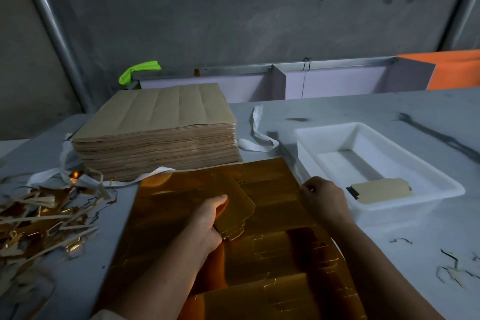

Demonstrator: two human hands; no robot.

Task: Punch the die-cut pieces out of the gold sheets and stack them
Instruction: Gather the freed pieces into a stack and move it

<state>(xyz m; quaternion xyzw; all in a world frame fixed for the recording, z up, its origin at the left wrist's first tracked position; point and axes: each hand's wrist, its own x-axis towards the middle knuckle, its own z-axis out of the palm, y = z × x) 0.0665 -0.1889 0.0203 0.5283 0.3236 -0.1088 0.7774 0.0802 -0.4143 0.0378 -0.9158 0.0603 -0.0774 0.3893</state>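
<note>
Worktop [389, 112]: pale grey with dark scuffs, beneath the left grip [205, 218] and the right grip [324, 197].
White strap [255, 135]: loose loop, beyond the right grip.
Green wad [137, 70]: far beyond the left grip.
Lilac partition [337, 83]: behind the worktop, far beyond the right grip.
Orange panel [457, 70]: far beyond the right grip, to its right.
Metal pole [57, 34]: slanted, far left of the left grip.

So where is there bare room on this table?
Bare table lies beyond the white tray, up to the far edge. The scrap pile crowds the left; the gold sheet fills the middle, the left hand holding punched pieces there.
</note>
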